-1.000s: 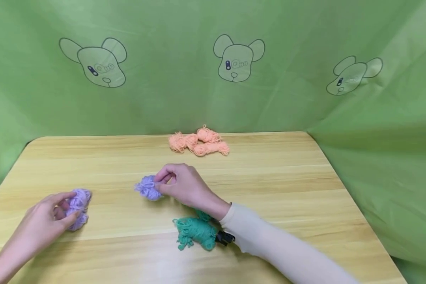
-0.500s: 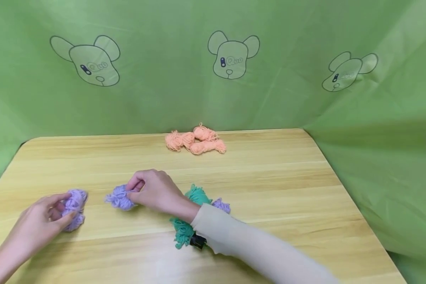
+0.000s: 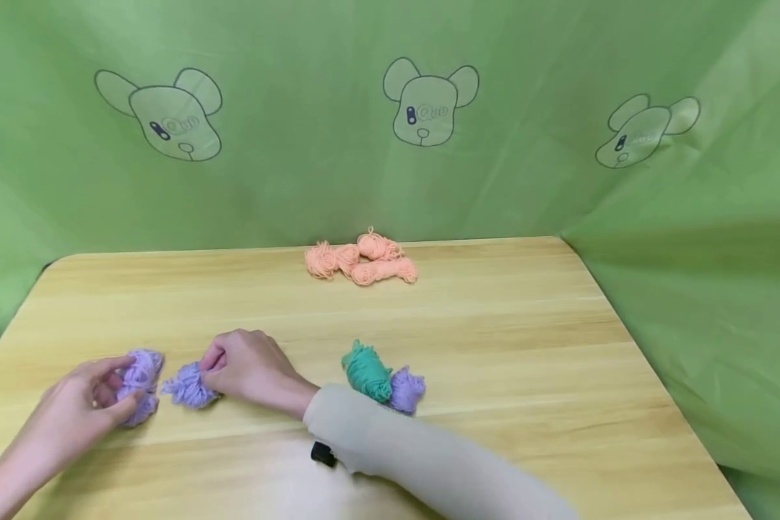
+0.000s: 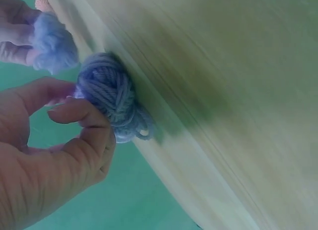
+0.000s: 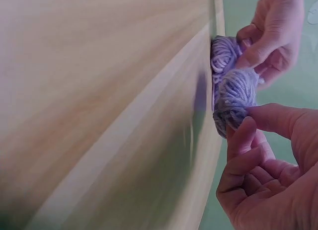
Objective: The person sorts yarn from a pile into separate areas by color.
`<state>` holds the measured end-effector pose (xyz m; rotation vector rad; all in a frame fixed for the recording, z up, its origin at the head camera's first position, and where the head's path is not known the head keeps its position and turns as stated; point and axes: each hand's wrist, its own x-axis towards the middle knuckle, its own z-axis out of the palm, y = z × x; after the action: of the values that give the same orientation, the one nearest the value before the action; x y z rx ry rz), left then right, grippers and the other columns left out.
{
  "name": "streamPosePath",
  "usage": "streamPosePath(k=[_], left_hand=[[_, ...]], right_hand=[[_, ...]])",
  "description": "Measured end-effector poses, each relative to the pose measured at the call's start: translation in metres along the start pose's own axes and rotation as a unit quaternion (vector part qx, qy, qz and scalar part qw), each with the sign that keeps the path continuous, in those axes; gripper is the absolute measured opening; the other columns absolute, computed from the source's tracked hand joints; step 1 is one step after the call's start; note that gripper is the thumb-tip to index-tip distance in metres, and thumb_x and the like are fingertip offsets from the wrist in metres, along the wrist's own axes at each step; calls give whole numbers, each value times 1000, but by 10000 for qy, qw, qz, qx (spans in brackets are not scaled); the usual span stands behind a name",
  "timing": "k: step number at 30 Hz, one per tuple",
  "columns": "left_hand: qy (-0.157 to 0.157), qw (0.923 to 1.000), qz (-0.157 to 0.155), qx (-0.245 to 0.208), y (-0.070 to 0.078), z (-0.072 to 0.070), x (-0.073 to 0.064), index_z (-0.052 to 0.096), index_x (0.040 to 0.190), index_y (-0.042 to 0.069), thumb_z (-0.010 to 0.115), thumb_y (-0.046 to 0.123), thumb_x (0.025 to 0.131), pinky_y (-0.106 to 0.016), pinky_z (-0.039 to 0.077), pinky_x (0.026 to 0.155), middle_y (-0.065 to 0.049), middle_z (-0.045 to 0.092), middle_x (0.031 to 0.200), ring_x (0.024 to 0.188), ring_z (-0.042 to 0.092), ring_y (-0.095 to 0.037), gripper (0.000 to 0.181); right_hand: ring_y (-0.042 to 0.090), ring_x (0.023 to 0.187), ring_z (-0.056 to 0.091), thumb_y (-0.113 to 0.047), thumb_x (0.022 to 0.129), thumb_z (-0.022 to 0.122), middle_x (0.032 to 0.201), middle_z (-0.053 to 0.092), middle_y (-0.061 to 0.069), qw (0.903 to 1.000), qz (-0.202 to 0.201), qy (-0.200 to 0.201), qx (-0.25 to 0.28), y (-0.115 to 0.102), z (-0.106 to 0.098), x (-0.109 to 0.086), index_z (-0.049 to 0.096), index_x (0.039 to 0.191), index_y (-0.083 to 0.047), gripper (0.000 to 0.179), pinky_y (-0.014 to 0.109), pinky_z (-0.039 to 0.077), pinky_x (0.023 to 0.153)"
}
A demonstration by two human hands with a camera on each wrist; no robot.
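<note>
Near the left side of the table, my left hand [image 3: 78, 401] holds a lavender yarn skein [image 3: 146, 375] between thumb and fingers. The left wrist view shows the strands of this skein [image 4: 107, 88] wound round, with loose loops at one end. Just right of it, my right hand [image 3: 253, 368] pinches a second lavender yarn skein [image 3: 191, 386] by its right end. A small gap separates the two skeins in the head view. In the right wrist view the right hand's skein [image 5: 238, 93] overlaps the left one [image 5: 223, 53], close over the table.
A green yarn skein [image 3: 367, 372] and another lavender skein [image 3: 407, 390] lie together right of centre, just beyond the right sleeve [image 3: 390, 433]. Several peach yarn skeins [image 3: 383, 272] sit at the back edge of the wooden table [image 3: 526, 332]. A green curtain [image 3: 312, 173] stands behind.
My right hand has carried its lavender skein leftward and toward me, up beside the left hand's skein. The sleeve now covers the nearer green yarn. My left hand has stayed in place.
</note>
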<state>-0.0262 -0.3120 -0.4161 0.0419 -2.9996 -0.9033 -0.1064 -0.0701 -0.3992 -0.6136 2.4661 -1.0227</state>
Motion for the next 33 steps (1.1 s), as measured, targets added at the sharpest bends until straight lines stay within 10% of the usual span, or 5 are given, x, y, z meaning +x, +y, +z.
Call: streamPosePath(k=[17, 33], left_hand=[[-91, 9999, 20, -42, 4, 0, -3, 55, 140, -23, 91, 29, 89, -29, 52, 59, -23, 67, 104, 81, 63, -23, 81], [250, 9992, 120, 289, 7, 8, 0, 59, 135, -21, 92, 25, 87, -53, 52, 72, -23, 68, 96, 90, 64, -41, 74]], right_hand=[[-2, 69, 55, -24, 90, 89, 83, 65, -21, 9961, -122, -79, -874, -9, 31, 17, 78, 102, -26, 16, 14, 42, 66], [-2, 97, 64, -22, 107, 65, 114, 73, -15, 9953, -368, -897, 31, -2, 21, 4, 70, 138, -22, 32, 17, 50, 84]])
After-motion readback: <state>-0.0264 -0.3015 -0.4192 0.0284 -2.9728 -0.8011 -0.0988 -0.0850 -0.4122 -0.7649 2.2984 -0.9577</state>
